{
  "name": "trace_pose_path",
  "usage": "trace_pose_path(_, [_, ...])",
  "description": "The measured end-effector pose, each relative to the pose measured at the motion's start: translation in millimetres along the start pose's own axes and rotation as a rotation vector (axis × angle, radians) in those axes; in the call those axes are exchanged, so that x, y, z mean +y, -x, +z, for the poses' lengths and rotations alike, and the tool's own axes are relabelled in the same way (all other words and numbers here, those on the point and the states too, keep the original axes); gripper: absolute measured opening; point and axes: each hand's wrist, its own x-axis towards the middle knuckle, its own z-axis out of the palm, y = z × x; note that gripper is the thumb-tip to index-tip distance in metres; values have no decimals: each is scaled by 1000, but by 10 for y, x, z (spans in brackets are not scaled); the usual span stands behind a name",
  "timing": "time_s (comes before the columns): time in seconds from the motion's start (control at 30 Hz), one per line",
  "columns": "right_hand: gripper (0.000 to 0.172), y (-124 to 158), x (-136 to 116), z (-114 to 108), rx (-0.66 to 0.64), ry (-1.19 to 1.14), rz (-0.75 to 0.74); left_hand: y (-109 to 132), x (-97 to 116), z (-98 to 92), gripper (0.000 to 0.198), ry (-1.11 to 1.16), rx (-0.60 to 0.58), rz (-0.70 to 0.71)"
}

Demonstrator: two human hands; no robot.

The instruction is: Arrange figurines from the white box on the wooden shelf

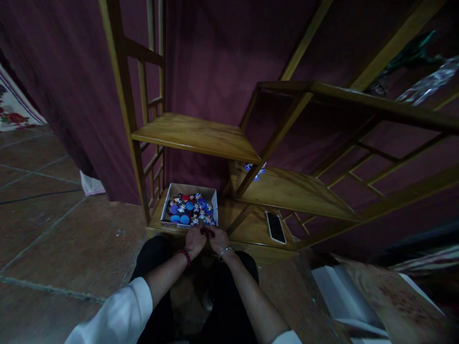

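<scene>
My left hand (195,242), with a dark red bead bracelet at the wrist, is closed just in front of a shallow cardboard box. Beside it my right hand (218,240), wearing a silver bangle, is closed too. Both hands grip a small dark red thing (207,231) between them; its kind cannot be made out. The open box (192,188) sits on the lowest shelf, its near edge close to my fingers. Inside lie several small figurines (181,208) in blue, purple, red, white and black. Some fingertips are hidden by my own hands.
A wooden shelf unit (197,136) rises in front of me, its boards at stepped heights. On the low board lies a phone (276,227). A purple and white item (256,172) stands behind an upright. An open carton (401,301) is at the lower right, on the tiled floor.
</scene>
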Motion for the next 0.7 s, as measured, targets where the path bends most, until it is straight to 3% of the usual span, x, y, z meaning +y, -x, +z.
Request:
trace_pose_path(0.13, [27,-144,95,34,43,84,73,-95,-160,-94,28,-98,84,-40])
trace_pose_path(0.37, [29,-425,210,-51,18,186,82,-227,-332,-215,27,-266,163,52])
trace_pose_path(0.47, [30,-562,286,-42,-49,241,34,-295,-406,-207,28,-281,149,92])
trace_pose_path(0.7, [37,-770,378,9,-185,368,-15,-438,-482,-216,26,-290,-3,74])
